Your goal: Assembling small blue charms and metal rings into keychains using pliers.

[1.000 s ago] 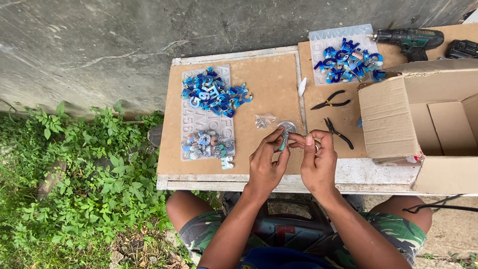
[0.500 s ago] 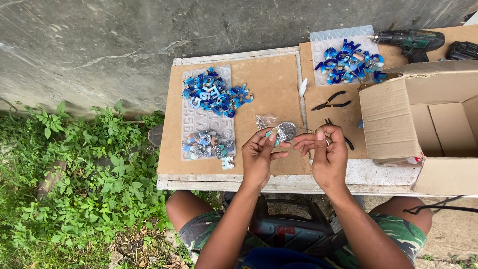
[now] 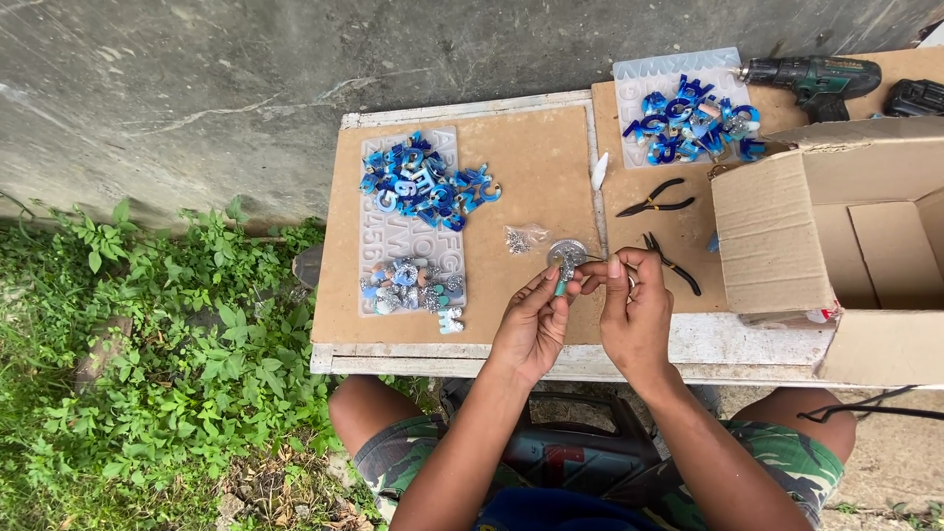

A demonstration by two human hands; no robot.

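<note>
The left hand [image 3: 531, 329] pinches a small teal charm [image 3: 561, 286] between thumb and fingertips, just above the board's [image 3: 511, 197] front edge near a round metal tin [image 3: 566, 253]. The right hand [image 3: 634, 315] meets it, fingers closed on something thin at the charm; what it is, I cannot tell. The charm looks light, stiff and smooth, likely slippery, so its flat faces seem the best grip. 2 pliers [image 3: 656, 204] lie beside the cardboard box [image 3: 836, 246].

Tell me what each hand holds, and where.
Left hand pinches a small teal piece by its lower end; right hand grips something too small to identify.
</note>
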